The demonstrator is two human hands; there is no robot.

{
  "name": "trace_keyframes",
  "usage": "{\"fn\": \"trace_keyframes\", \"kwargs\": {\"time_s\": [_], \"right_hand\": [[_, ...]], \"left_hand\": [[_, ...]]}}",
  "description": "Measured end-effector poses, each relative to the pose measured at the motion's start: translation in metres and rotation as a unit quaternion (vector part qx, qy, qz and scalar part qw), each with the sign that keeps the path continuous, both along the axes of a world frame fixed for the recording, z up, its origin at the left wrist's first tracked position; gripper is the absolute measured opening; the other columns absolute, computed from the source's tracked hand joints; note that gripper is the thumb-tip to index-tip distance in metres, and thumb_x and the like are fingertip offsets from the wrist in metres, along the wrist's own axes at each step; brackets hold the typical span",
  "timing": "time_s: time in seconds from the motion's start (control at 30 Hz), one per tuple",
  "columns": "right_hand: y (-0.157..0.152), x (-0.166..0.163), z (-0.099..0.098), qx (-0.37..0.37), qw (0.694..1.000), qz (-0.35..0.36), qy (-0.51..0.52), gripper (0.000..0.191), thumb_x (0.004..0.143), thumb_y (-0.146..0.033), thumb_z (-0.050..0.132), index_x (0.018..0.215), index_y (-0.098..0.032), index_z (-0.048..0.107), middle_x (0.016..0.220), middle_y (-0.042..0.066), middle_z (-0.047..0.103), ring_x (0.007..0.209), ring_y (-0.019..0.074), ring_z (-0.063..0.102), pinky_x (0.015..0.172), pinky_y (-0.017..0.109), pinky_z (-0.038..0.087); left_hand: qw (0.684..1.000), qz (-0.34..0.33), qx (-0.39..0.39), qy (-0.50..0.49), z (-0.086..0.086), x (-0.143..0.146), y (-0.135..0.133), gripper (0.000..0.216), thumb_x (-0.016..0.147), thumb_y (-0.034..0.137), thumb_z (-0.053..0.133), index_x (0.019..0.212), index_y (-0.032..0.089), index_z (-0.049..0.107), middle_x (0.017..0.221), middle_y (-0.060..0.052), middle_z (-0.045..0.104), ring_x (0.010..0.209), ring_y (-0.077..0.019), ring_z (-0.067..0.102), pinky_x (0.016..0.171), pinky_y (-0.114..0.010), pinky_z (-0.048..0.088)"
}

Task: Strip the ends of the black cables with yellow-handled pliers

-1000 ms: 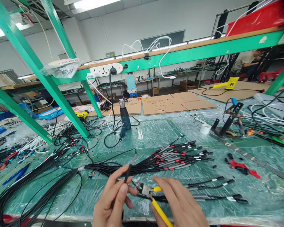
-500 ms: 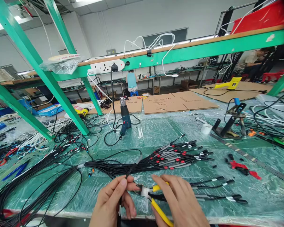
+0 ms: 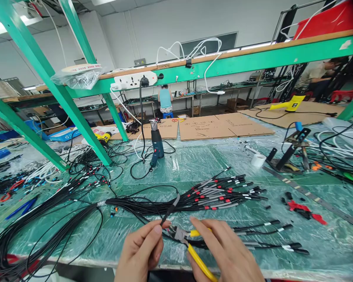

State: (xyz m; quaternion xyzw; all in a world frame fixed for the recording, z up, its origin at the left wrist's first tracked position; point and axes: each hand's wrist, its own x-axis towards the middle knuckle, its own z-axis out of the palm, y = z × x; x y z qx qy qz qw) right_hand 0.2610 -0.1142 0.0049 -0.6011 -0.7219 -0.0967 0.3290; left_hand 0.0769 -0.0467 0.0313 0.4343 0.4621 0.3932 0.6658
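The left hand [image 3: 141, 246] pinches a black cable [image 3: 168, 212]; the right hand [image 3: 225, 247] holds yellow-handled cutters [image 3: 181, 235]. Best angle the jaws, whose gap I can't judge, away from skin.

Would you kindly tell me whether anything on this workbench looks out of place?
Slightly: crumpled red and black scraps lie strewn on the plastic-covered green bench top, between the bundled thin black cables and the long grey metal strip, looking stray beside the gathered bundle. I see no obvious spill.
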Motion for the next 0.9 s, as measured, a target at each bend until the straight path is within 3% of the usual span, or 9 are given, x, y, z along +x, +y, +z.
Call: {"fn": "trace_keyframes", "kwargs": {"time_s": [0.13, 0.37, 0.53, 0.67, 0.77, 0.9], "right_hand": [[0.0003, -0.0016, 0.001, -0.024, 1.0, -0.001, 0.004, 0.059, 0.078, -0.024, 0.065, 0.135, -0.019, 0.05, 0.109, 0.009, 0.064, 0.091, 0.024, 0.063, 0.077, 0.034, 0.057], [0.0003, -0.0044, 0.005, -0.031, 0.999, -0.007, 0.009, 0.056, 0.08, -0.024, 0.063, 0.135, -0.019, 0.05, 0.107, 0.01, 0.063, 0.089, 0.0237, 0.064, 0.075, 0.035, 0.058], [0.0012, -0.0024, 0.0039, -0.022, 1.0, -0.003, 0.002, 0.055, 0.083, -0.025, 0.061, 0.136, -0.018, 0.049, 0.106, 0.009, 0.064, 0.089, 0.0231, 0.065, 0.073, 0.033, 0.058], [0.0011, -0.0003, 0.0029, -0.038, 0.999, 0.002, -0.008, 0.055, 0.084, -0.026, 0.06, 0.137, -0.019, 0.049, 0.104, 0.008, 0.066, 0.086, 0.0226, 0.066, 0.069, 0.031, 0.059], [0.0004, 0.0011, 0.0025, -0.045, 0.999, 0.006, -0.018, 0.056, 0.084, -0.026, 0.06, 0.138, -0.019, 0.048, 0.104, 0.008, 0.066, 0.086, 0.0231, 0.066, 0.07, 0.032, 0.059], [-0.0008, 0.0027, 0.0014, -0.048, 0.998, 0.003, -0.034, 0.06, 0.084, -0.028, 0.06, 0.141, -0.018, 0.045, 0.105, 0.009, 0.065, 0.087, 0.0247, 0.066, 0.072, 0.036, 0.06]], "left_hand": [[0.998, -0.011, 0.054, 0.028, -0.0025, -0.0016, -0.0015, 0.045, 0.077, 0.056, 0.071, 0.082, 0.011, 0.074, 0.048, 0.008, 0.029, 0.047, -0.0057, 0.02, 0.045, -0.02, 0.015], [0.991, 0.012, 0.095, 0.095, 0.0038, 0.0001, -0.0066, 0.051, 0.077, 0.057, 0.07, 0.096, 0.01, 0.077, 0.051, 0.004, 0.036, 0.051, -0.0089, 0.028, 0.047, -0.021, 0.024], [0.983, -0.026, 0.129, 0.131, 0.002, -0.0039, -0.0062, 0.053, 0.08, 0.059, 0.064, 0.103, 0.013, 0.078, 0.052, 0.004, 0.037, 0.051, -0.0096, 0.031, 0.047, -0.02, 0.028], [0.964, -0.008, 0.2, 0.173, 0.0011, -0.0068, -0.0068, 0.039, 0.084, 0.048, 0.064, 0.103, 0.017, 0.08, 0.051, 0.001, 0.052, 0.05, -0.0123, 0.044, 0.051, -0.02, 0.043], [0.941, 0.006, 0.267, 0.21, 0.0018, -0.0068, -0.0066, 0.027, 0.084, 0.036, 0.066, 0.102, 0.021, 0.081, 0.073, -0.006, 0.075, 0.07, -0.0223, 0.067, 0.071, -0.027, 0.056], [0.907, -0.001, 0.335, 0.254, -0.0004, -0.0065, -0.0054, 0.026, 0.085, 0.027, 0.065, 0.107, 0.023, 0.079, 0.099, -0.01, 0.08, 0.087, -0.0275, 0.074, 0.078, -0.028, 0.059]]}}
